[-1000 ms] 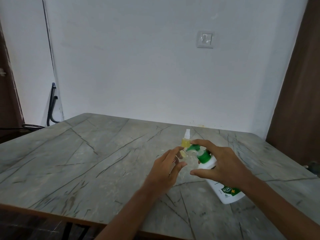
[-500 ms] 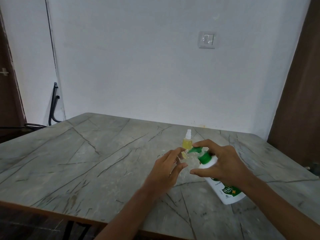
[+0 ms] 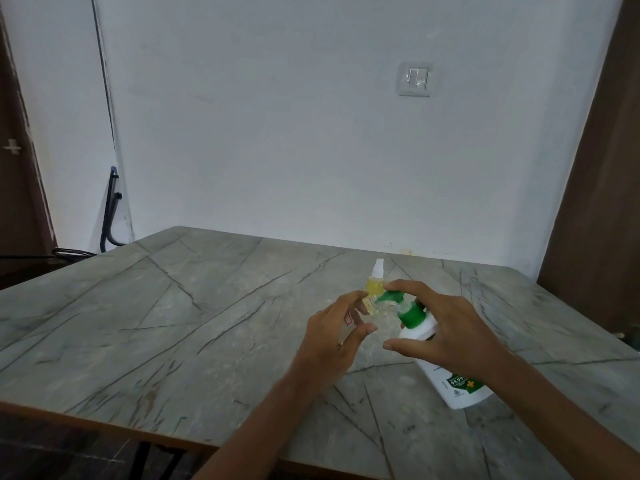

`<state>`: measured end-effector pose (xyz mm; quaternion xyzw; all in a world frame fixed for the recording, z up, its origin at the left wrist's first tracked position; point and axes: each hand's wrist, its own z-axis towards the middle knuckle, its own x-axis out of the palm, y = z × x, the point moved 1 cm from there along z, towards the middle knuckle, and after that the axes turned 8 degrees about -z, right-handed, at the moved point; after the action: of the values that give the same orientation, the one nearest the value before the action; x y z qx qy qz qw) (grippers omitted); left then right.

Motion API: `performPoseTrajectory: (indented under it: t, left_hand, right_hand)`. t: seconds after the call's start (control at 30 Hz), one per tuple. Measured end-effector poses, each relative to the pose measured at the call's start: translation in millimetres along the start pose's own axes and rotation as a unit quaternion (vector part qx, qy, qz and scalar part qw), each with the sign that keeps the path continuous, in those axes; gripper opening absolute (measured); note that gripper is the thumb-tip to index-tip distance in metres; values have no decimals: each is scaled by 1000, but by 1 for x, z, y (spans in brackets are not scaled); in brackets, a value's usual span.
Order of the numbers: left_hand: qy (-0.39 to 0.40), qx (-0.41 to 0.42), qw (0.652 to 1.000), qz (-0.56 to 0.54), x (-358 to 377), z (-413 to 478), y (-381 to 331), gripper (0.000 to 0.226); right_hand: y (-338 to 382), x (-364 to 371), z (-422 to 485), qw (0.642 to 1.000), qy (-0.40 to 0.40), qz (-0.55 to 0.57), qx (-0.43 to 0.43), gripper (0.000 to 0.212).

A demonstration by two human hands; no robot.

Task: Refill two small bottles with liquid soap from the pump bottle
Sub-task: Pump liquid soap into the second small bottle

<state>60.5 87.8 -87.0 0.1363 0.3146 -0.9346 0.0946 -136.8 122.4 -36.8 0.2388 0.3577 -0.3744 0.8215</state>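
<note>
Left hand pinches a small bottle between thumb and fingertips. Right hand wraps the tilted pump bottle, forefinger curled over its head.

Hands counted: two, left hand and right hand. Pump bottle: one counted, white body, green pump head. Small bottles: two counted. These are capped small bottle with yellow liquid, and clear small bottle partly hidden by left hand's fingers. Table: one, marble-patterned. Wall switch plate: one. Door handle: one, seen at left edge. Black metal frame: one, by wall.
</note>
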Motion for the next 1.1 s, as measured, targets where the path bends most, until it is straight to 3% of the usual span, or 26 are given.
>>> performPoseTrajectory:
  t: [0.5, 0.8, 1.1]
  left_hand:
    - [3, 33, 999, -23, -1, -1, -1, 36]
    - [-20, 34, 999, -38, -3, -1, -4, 38]
    - [-23, 35, 999, -34, -4, -1, -5, 37]
  right_hand:
    - [3, -3, -1, 998, -33, 60, 9, 60]
    - [12, -7, -5, 999, -16, -30, -5, 73]
    - [9, -4, 0, 1000, -21, 5, -1, 70]
